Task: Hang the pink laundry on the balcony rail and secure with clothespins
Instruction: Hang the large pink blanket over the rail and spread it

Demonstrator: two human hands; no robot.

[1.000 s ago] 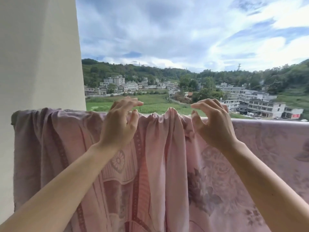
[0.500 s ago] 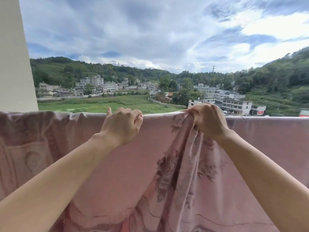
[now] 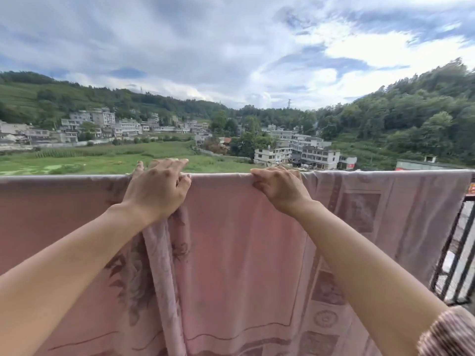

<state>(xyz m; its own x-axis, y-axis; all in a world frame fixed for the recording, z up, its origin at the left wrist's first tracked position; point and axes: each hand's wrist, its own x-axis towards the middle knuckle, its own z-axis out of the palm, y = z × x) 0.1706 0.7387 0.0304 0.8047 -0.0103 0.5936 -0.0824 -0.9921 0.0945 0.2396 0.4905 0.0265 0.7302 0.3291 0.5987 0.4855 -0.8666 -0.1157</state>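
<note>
The pink laundry [image 3: 244,240] lies draped over the balcony rail [image 3: 448,242], and its long axis runs left to right along the top. I see a gathered pleat [image 3: 164,253] hanging straight below the left hand [image 3: 156,191], whose grip is clenched on that bunch. The right hand [image 3: 280,191], near it, pinches the flat top edge. I judge the slack must be drawn leftward along the rail, so the left grip is better placed.

One pink sheet [image 3: 244,240]; one left hand [image 3: 156,191], one right hand [image 3: 280,191]; one railing [image 3: 460,242].
</note>
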